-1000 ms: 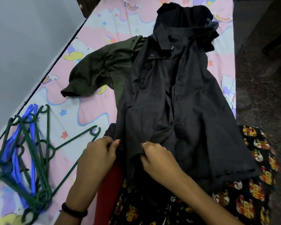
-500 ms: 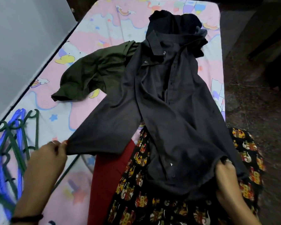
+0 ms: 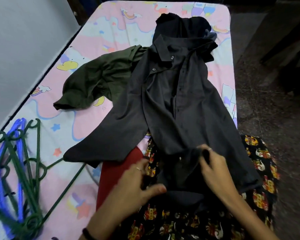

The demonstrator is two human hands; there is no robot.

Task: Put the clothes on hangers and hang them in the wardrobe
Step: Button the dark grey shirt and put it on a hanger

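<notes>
A black button shirt [image 3: 180, 104] lies spread on the bed, collar at the far end, with its left front panel opened out to the left. My right hand [image 3: 215, 167] pinches a bunched bit of the shirt's lower hem. My left hand [image 3: 137, 184] is blurred and close beside it, fingers spread and thumb reaching toward the hem; it grips nothing that I can see. A pile of green and blue plastic hangers [image 3: 16, 170] lies on the bed at the left, apart from both hands.
An olive green shirt [image 3: 97, 84] lies partly under the black one, and another dark garment [image 3: 182, 25] sits beyond the collar. A red cloth [image 3: 118, 174] and a black printed cloth [image 3: 260, 170] lie beneath, near me. The pink bedsheet [image 3: 111, 28] meets a grey wall on the left; dark floor on the right.
My left hand let go of the shirt's left panel, which now lies flat, and moved right to the hem. My right hand moved left from the shirt's right corner to the hem's middle.
</notes>
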